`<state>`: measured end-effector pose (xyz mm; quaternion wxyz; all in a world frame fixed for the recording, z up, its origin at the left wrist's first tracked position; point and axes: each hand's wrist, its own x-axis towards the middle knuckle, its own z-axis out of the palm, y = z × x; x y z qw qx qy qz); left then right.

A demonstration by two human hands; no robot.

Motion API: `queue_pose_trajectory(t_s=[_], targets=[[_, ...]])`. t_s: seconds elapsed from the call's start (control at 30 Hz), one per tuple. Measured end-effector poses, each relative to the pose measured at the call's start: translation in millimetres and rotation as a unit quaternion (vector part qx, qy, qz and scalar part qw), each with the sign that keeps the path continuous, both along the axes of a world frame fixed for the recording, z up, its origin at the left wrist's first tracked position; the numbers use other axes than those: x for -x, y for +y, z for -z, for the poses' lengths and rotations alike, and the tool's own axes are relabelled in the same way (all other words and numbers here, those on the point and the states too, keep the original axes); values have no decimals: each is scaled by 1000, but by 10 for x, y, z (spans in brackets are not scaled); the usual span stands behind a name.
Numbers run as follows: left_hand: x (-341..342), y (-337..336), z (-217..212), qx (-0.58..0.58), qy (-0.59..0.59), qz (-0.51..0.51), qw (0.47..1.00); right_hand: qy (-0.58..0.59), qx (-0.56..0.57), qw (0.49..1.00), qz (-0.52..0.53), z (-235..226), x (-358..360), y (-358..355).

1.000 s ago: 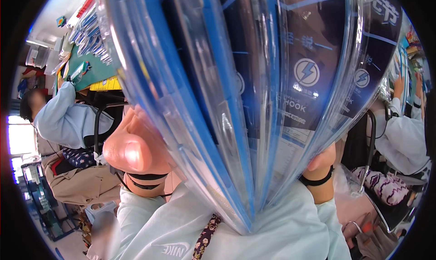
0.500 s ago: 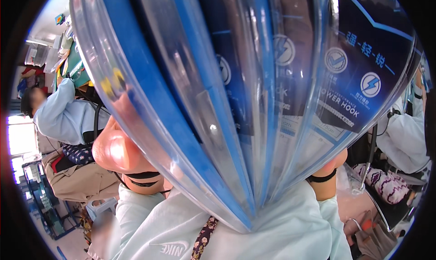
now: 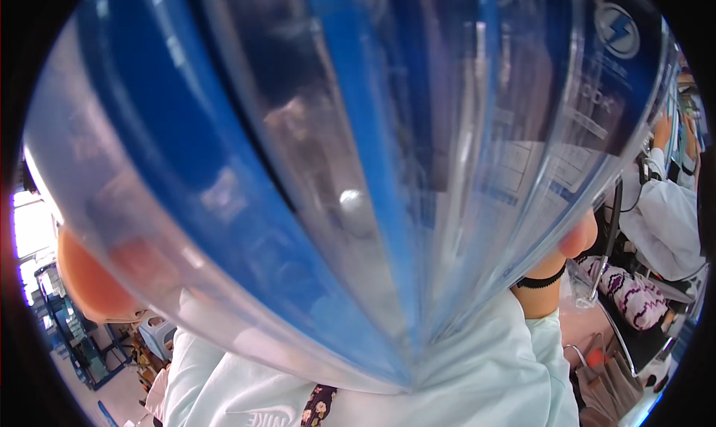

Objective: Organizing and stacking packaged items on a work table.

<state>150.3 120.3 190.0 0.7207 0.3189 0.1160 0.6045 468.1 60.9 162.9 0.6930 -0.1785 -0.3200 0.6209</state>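
A fanned stack of clear plastic blister packs [image 3: 358, 166] with dark blue printed cards fills most of the head view, very close up. The packs spread apart toward the top and come together in a point low in front of my shirt. At the left edge, my left hand [image 3: 93, 278] is closed on the outermost pack, its fingers showing blurred through the clear plastic. My right hand [image 3: 578, 237] grips the stack's right edge, mostly hidden behind it; a black band circles that wrist. What lies beneath the stack is hidden.
On the right sits another person in a pale sleeve [image 3: 664, 225], beside a patterned purple-and-white cloth [image 3: 626, 293] and a brown bag [image 3: 608, 390]. Dark shelving [image 3: 74, 322] and a grey-blue plastic stool [image 3: 158, 336] stand to the left.
The stack has come closer and widened to the left, covering the person seen there before. My left hand has moved left and outward with it; my right hand has shifted slightly.
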Motion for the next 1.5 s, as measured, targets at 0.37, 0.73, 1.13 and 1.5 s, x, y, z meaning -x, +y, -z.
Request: queue_pose_trajectory(t_s=[0.37, 0.73, 1.13, 1.5], targets=[[8, 22, 65, 6, 7, -19, 1000, 33, 8, 999, -36, 71, -44, -23], [-17, 55, 98, 6, 20, -21, 1000, 76, -54, 990, -102, 3, -2, 34], [-74, 5, 157, 11, 20, -9, 1000, 85, 37, 989, -115, -66, -72, -32], [-113, -118, 143, 10, 29, -7, 1000, 64, -75, 984, -150, -151, -73, 64]])
